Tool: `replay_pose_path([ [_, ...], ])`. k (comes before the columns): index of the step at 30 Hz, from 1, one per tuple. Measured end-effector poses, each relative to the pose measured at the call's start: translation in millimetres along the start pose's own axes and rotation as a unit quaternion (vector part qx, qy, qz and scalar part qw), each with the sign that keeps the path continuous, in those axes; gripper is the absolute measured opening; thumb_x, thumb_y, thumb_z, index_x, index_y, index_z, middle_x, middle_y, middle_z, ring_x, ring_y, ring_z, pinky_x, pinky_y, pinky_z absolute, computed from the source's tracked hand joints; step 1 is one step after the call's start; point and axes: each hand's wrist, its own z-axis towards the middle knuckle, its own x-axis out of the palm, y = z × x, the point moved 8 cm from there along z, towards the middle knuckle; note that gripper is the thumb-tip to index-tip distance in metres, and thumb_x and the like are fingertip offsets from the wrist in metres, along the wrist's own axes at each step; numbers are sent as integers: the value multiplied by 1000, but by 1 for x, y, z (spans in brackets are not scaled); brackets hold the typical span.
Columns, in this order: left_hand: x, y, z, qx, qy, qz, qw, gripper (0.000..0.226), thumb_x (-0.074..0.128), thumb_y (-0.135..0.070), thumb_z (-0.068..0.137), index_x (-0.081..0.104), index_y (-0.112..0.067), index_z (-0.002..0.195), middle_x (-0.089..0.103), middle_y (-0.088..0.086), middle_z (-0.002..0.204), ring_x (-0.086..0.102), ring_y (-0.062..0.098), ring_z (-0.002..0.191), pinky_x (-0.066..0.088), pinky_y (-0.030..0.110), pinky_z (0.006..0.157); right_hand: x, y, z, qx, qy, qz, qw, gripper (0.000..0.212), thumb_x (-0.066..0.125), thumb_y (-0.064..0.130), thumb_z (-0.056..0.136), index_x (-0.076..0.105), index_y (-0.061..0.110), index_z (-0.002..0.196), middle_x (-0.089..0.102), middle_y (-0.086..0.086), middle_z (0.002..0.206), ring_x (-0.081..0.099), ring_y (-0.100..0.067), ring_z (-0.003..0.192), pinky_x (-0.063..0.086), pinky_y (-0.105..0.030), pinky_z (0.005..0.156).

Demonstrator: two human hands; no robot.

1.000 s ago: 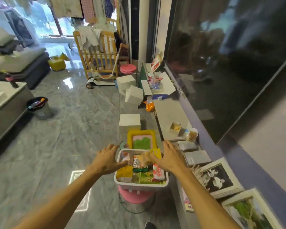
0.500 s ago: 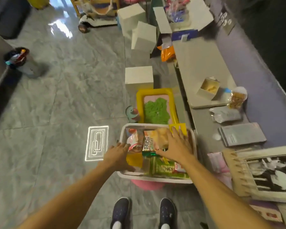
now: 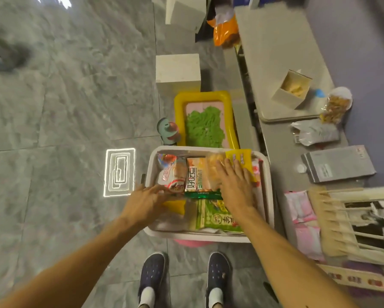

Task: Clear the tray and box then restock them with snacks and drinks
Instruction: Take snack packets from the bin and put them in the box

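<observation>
A white plastic box (image 3: 267, 192) sits on a pink stool right in front of me, filled with snack packets. An orange packet with Korean print (image 3: 196, 175) lies in the middle, a green packet (image 3: 217, 218) at the near side, a yellow packet (image 3: 241, 160) at the far right. My right hand (image 3: 236, 185) lies flat, fingers spread, on the orange and yellow packets. My left hand (image 3: 147, 200) reaches in over the box's left rim, its fingers touching a red-and-white packet (image 3: 172, 174); I cannot tell whether they grip it.
A yellow tray (image 3: 179, 107) with green material lies just beyond the box, a teal toy (image 3: 167, 130) at its left. White cubes (image 3: 177, 67) stand farther back. A low ledge on the right carries an open carton (image 3: 292, 88), snack bags (image 3: 336, 105), a grey packet (image 3: 337, 163), picture frames (image 3: 364, 218).
The view has tilted down from the room onto the box and my feet. My left hand moved from outside the left rim into the box; my right hand stays on the packets.
</observation>
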Motion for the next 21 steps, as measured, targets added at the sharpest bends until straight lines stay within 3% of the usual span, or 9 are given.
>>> replay_pose_path([
  [3,-25,-5,-14,-15,-36,-39,999,38,94,-36,70,81,-34,106,79,-1,114,74,32,69,60,38,61,-20,2,-7,7,-2,36,999,83,66,11,101,22,28,170,31,-8,173,24,-37,160,21,-60,128],
  [5,-53,-6,-24,-39,-86,-58,994,28,78,-51,77,82,-31,96,79,-6,112,76,30,73,60,37,58,-44,4,-19,12,-25,58,998,83,69,6,97,31,28,167,40,-8,168,32,-37,157,25,-61,126],
  [7,-87,-8,-32,-60,-121,-105,985,42,59,-65,82,79,-28,89,79,-11,108,76,24,76,58,35,56,-77,2,-31,19,-56,76,995,83,71,2,93,38,27,165,46,-9,164,38,-38,155,29,-63,124],
  [9,-128,-11,-39,-79,-153,-159,972,46,55,-71,81,76,-31,89,79,-9,89,72,25,67,50,32,53,-115,1,-43,16,-76,96,992,82,71,2,93,39,26,165,47,-9,164,38,-38,154,30,-63,124],
  [12,-202,-19,-45,-105,-172,-215,956,47,57,-73,78,78,-32,89,72,-3,70,66,23,59,49,34,55,-184,-6,-63,17,-126,112,986,82,72,4,93,38,24,165,48,-9,164,41,-37,153,35,-61,122],
  [15,-280,-30,-56,-115,-198,-255,939,49,61,-69,78,74,-22,74,55,-4,54,60,23,52,49,38,52,-264,-19,-89,33,-183,141,972,84,76,4,89,41,21,164,50,-11,162,46,-37,149,40,-60,119],
  [19,-379,-59,-71,-47,-229,-265,935,20,83,-46,86,71,-36,72,60,-17,56,66,14,54,47,28,52,-369,-34,-140,51,-268,167,948,77,78,13,92,46,17,161,55,-14,157,52,-38,144,44,-61,115],
  [21,-418,-76,-78,-10,-234,-266,935,20,81,-51,85,77,-32,79,69,-11,64,70,15,61,52,31,56,-410,-39,-170,62,-306,163,936,73,78,15,92,49,14,159,59,-16,153,56,-39,139,49,-59,111],
])
